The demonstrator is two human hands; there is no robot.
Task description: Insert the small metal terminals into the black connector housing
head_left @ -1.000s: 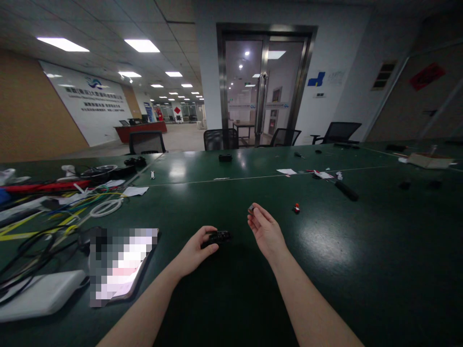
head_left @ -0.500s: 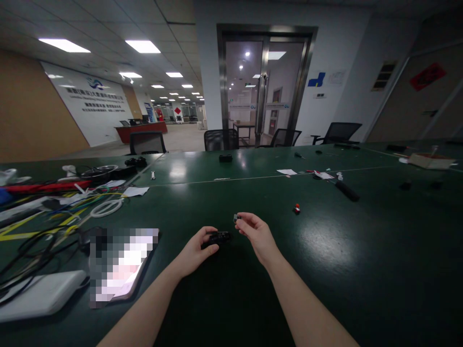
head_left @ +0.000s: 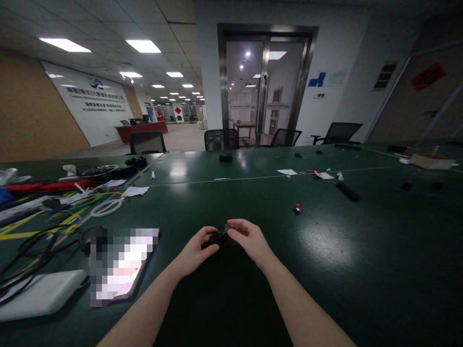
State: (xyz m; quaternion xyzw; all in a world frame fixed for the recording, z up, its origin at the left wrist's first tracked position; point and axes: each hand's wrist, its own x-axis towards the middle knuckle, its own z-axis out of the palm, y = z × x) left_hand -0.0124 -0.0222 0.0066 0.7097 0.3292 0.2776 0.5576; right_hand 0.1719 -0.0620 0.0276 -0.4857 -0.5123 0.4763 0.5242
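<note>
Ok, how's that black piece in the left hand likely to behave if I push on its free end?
The black piece is probably stiff, given its blocky, unsagging outline. It looks small beside the left hand, so likely light. It may swivel under a push, since the fingers and thumb hold mainly one end and the table looks smooth and glossy.

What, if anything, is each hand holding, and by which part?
Left hand: dark object, by its left end. Right hand: small grey piece, exact part unclear.

Object (head_left: pixel 218 238) between left hand (head_left: pixel 197 248), right hand (head_left: pixel 251 241); cables (head_left: pixel 107 207) left on table (head_left: pixel 181 207); box (head_left: pixel 430 162) right; chairs (head_left: pixel 221 140) behind.
</note>
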